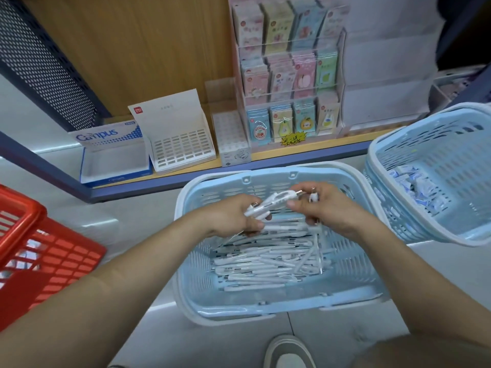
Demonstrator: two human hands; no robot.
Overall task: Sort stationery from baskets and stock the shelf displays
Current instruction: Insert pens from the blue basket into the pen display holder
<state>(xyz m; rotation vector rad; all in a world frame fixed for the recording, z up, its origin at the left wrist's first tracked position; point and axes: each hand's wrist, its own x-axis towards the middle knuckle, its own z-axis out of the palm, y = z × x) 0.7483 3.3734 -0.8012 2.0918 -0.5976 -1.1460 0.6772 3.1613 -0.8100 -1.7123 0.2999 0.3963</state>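
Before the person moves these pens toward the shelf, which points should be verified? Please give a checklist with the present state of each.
1. Grip: the left hand holds a bundle of white pens and the right hand pinches its other end: ok.
2. Drop safety: the bundle is over the blue basket: ok.
3. Likely destination: the slotted display box on the shelf shows unfilled slots: ok.
4. Pens all point the same way: cannot tell.
5. Right hand holds only pens: cannot tell; something small and white shows by its fingers.
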